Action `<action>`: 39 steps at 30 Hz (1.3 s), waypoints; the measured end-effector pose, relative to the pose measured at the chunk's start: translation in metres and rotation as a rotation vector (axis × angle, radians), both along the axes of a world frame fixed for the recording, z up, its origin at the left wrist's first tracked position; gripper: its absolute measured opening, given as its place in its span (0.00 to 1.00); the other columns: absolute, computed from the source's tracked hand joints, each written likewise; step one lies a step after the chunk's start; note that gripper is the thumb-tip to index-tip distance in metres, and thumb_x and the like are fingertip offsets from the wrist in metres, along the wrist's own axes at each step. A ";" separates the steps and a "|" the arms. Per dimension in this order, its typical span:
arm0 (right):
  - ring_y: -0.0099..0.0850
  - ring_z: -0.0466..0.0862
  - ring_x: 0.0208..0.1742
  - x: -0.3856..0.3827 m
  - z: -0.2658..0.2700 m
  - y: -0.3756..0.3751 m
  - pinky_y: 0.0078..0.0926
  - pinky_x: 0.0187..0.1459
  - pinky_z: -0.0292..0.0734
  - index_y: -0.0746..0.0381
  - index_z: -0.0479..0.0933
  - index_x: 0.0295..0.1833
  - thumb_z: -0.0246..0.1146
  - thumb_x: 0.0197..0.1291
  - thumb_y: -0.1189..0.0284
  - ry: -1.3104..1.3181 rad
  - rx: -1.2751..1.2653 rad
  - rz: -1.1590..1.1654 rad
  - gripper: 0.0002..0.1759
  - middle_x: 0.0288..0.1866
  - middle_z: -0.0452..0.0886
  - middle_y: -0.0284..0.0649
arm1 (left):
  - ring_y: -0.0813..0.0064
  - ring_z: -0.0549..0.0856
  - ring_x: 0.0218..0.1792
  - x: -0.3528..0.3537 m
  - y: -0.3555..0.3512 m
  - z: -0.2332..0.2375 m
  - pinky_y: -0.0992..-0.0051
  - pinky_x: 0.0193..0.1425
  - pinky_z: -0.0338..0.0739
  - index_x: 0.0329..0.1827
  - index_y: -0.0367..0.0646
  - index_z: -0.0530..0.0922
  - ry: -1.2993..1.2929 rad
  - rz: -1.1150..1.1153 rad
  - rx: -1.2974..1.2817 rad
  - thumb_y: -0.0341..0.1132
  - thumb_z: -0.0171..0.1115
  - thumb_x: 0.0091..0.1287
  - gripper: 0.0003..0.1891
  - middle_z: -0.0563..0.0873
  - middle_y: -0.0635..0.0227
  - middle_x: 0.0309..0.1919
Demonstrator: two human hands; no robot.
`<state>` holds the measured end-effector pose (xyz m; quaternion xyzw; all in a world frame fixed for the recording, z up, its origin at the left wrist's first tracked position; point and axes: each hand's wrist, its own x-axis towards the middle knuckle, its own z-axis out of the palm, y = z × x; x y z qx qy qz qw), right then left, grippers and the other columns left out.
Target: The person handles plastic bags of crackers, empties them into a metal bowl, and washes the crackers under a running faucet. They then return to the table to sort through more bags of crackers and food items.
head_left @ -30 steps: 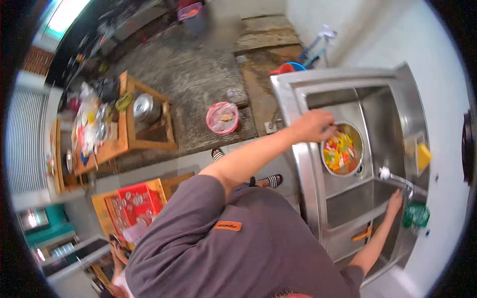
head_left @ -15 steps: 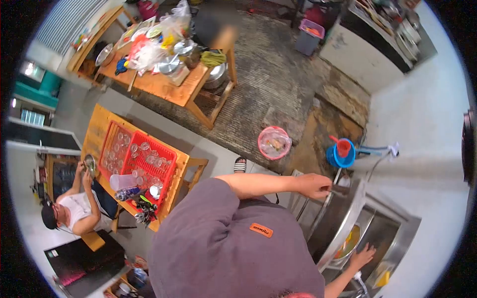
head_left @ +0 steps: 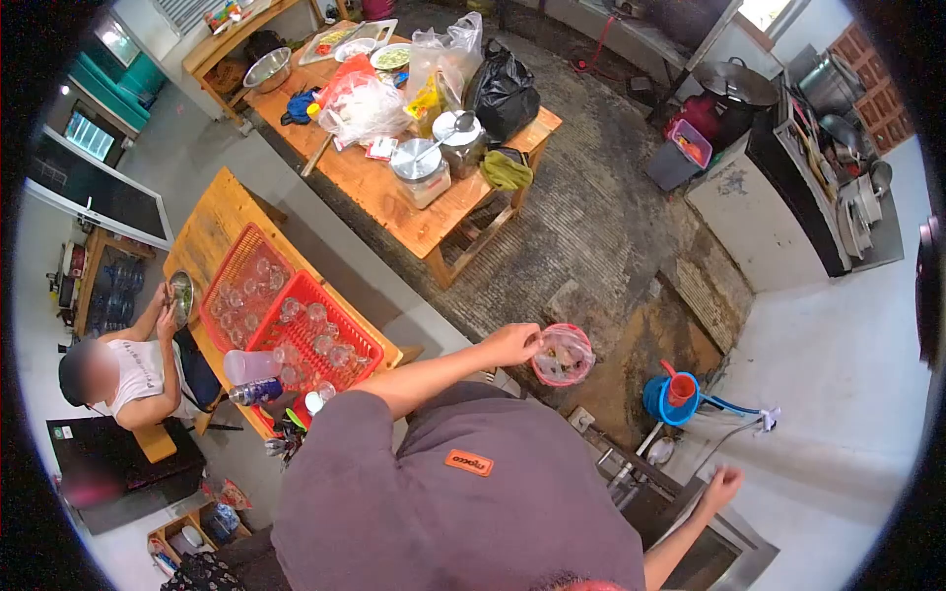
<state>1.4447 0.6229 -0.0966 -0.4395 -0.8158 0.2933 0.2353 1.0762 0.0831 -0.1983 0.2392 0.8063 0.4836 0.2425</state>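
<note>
Over the floor in front of me, my left hand [head_left: 511, 345] has its fingers curled, and nothing shows in them. Its fingertips overlap the near rim of a pink waste basket [head_left: 565, 328] lined with a clear bag, with scraps inside. Out to the right, beside the white wall, my right hand [head_left: 724, 488] is loosely closed with nothing visible in it. Below that hand is the metal sink [head_left: 743, 552], mostly hidden by my arm and body. A blue bucket [head_left: 654, 402] with a red dipper [head_left: 681, 388] stands on the floor between the two hands.
On my left, a wooden table [head_left: 212, 212] carries red baskets [head_left: 325, 333] of glasses. Farther ahead, another table [head_left: 414, 222] bears jars, bags and plates. A seated person [head_left: 138, 364] holds a metal bowl [head_left: 181, 295]. A grey bin [head_left: 675, 163] stands near the counter.
My body has turned left, away from the sink. My left hand has moved from the sink edge to near the basket. My right hand has left the sink, its spread fingers now curled.
</note>
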 end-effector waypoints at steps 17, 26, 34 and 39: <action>0.28 0.68 0.21 -0.397 -0.137 -0.048 0.35 0.28 0.66 0.66 0.73 0.26 0.51 0.78 0.53 -0.087 -0.129 0.236 0.31 0.17 0.70 0.36 | 0.78 0.87 0.41 -0.154 -0.018 0.030 0.74 0.47 0.81 0.44 0.38 0.80 -0.153 0.373 0.110 0.36 0.59 0.76 0.09 0.88 0.67 0.38; 0.47 0.67 0.25 -0.589 -0.166 0.008 0.46 0.33 0.66 0.71 0.70 0.29 0.59 0.68 0.60 -0.243 -0.029 0.462 0.24 0.27 0.72 0.60 | 0.77 0.85 0.33 -0.377 0.116 0.075 0.74 0.38 0.78 0.44 0.39 0.81 -0.125 0.312 0.351 0.38 0.61 0.73 0.09 0.87 0.66 0.33; 0.21 0.70 0.25 -0.741 -0.112 0.060 0.28 0.31 0.74 0.57 0.57 0.24 0.62 0.56 0.77 -0.048 -0.412 0.392 0.19 0.21 0.69 0.29 | 0.78 0.87 0.43 -0.510 0.180 0.120 0.74 0.50 0.81 0.47 0.36 0.79 -0.030 0.276 0.371 0.34 0.58 0.77 0.09 0.88 0.65 0.42; 0.31 0.86 0.47 -0.761 -0.168 0.072 0.32 0.44 0.83 0.64 0.77 0.49 0.66 0.58 0.74 -0.206 -0.517 0.577 0.13 0.50 0.83 0.44 | 0.78 0.87 0.43 -0.569 0.217 0.114 0.75 0.51 0.81 0.46 0.36 0.79 -0.089 0.278 0.423 0.33 0.58 0.77 0.08 0.88 0.66 0.41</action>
